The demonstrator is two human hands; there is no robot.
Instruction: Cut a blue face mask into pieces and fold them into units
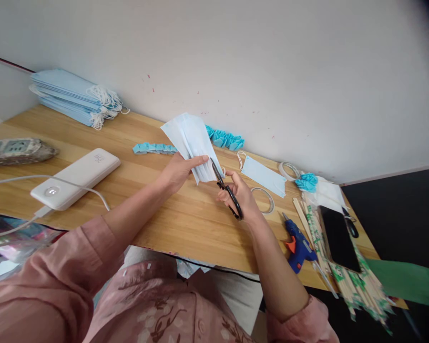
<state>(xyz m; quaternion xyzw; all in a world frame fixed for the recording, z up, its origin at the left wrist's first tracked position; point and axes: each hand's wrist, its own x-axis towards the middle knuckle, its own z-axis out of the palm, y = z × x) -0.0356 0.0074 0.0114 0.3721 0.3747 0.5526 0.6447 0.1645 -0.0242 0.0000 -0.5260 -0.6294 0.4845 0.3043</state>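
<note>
My left hand (180,172) pinches a pale blue face mask (191,140) by its lower edge, thumb on top, and holds it above the wooden table. In my right hand (241,195) are black-handled scissors (228,189), fingers through the loops. Their blades lie against the mask's lower right edge, near my left thumb; whether they are cutting cannot be made out. Behind the mask lie a pleated blue strip (153,148) and a bunch of blue ruffles (225,138). To the right of the mask rests another flat face mask (263,175) with a white ear loop.
A stack of masks (69,95) stands at the back left. Nearby are a white power bank (76,178) with a cable and a power strip (16,148). Tape rolls (271,202), a blue glue gun (299,245), wrapped chopsticks (370,293) and a phone (339,238) lie at the right.
</note>
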